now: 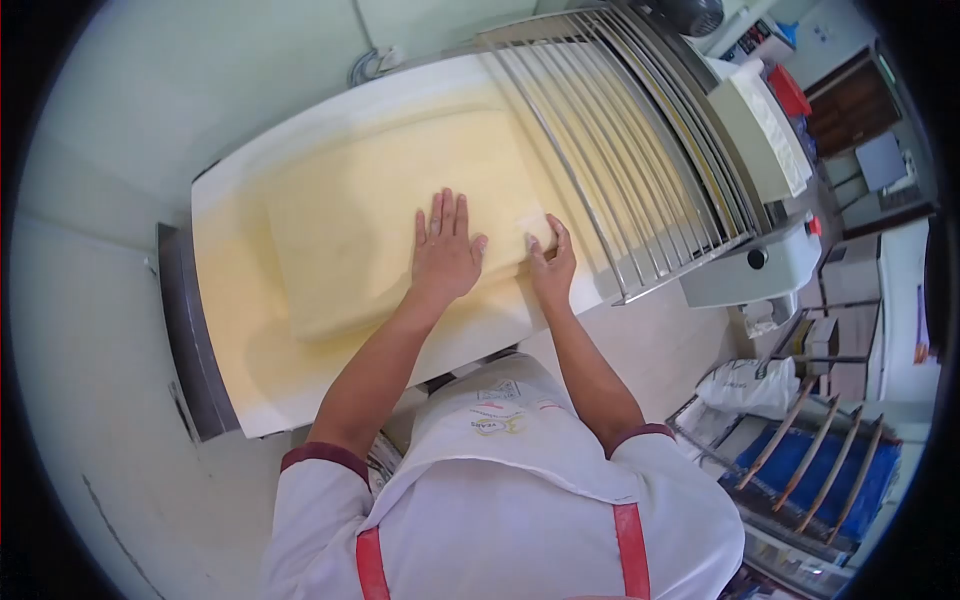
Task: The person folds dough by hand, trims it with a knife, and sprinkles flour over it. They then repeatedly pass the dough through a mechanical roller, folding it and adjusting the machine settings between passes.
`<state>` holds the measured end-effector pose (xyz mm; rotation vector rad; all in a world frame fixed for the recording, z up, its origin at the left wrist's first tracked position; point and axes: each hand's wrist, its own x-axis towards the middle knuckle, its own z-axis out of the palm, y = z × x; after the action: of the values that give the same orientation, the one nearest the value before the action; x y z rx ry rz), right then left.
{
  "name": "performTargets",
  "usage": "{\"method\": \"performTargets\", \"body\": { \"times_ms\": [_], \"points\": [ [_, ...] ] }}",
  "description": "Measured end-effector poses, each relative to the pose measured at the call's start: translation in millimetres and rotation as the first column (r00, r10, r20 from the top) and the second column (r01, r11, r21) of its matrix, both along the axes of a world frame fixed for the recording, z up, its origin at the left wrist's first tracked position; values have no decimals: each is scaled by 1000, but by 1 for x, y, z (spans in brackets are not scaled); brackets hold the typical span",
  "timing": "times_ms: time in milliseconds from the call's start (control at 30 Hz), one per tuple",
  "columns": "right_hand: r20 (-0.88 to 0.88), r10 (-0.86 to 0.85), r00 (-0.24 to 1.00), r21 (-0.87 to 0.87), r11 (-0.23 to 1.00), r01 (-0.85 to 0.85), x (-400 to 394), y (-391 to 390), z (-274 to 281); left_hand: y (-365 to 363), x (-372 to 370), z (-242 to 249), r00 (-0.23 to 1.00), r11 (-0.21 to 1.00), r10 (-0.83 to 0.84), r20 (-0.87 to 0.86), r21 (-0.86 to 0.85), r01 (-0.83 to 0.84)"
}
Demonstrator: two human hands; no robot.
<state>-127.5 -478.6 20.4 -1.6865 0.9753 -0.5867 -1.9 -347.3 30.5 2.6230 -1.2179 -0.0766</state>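
A large, pale yellow slab that looks like dough [370, 220] lies on a long surface dusted pale yellow and white [235, 300]. Flat on the slab rests my left hand [447, 255], its fingers stretched out and pointing away from me. At the slab's right edge, my right hand [553, 262] has thumb and fingers curled around a small whitish piece [535, 230]. The piece touches or lies very close to the slab; its exact shape is hard to make out.
A metal bar guard [600, 150] slopes over the surface's right part, beside a machine housing [755, 260] with a red button. Dark metal edging [195, 330] borders the left end. At lower right are a rack [810, 470] and a white bag [750, 388].
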Motion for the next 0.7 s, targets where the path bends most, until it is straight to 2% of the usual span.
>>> {"method": "performTargets", "body": {
  "times_ms": [100,233,267,367,400,433,467,500,533,567,600,633,667,700],
  "points": [
    [248,4,969,-223,973,53,2,-6,-29,-18,-6,3,999,998,42,-16,42,-41],
    [228,114,967,-143,986,-83,-8,-17,-20,-71,-31,-2,994,994,110,-28,25,-109],
    [158,216,963,-142,971,-195,-20,-28,-13,-78,-35,-4,994,992,111,-16,60,-110],
    [185,504,844,-332,840,-429,-98,-91,99,-87,-39,0,987,981,158,4,112,-158],
    [195,531,825,-472,788,-396,-130,-132,133,-88,-41,0,985,979,173,-1,111,-172],
    [214,492,844,-643,721,-258,-170,-180,163,-93,-44,0,981,976,195,-4,103,-193],
    [241,369,898,-789,613,-41,-211,-233,186,-103,-52,-1,971,966,238,16,96,-238],
    [273,166,948,-897,399,189,-252,-289,207,-116,-60,-2,959,955,281,34,91,-283],
    [321,-54,946,-933,155,325,-283,-342,226,-127,-68,-2,945,941,323,52,85,-327],
    [366,-187,912,-915,105,389,-302,-387,236,-132,-73,-3,940,936,337,59,85,-341],
    [371,-167,913,-775,486,404,-311,-420,229,-134,-80,-4,937,933,344,66,85,-349],
    [374,-154,914,-512,788,342,-317,-447,219,-137,-87,-4,935,933,345,76,84,-351],
    [377,-141,915,-173,960,219,-322,-472,207,-139,-99,-4,935,935,344,82,58,-349],
    [378,-120,918,185,981,52,-327,-499,191,-139,-112,-8,947,948,316,59,20,-318]
  ]
}}
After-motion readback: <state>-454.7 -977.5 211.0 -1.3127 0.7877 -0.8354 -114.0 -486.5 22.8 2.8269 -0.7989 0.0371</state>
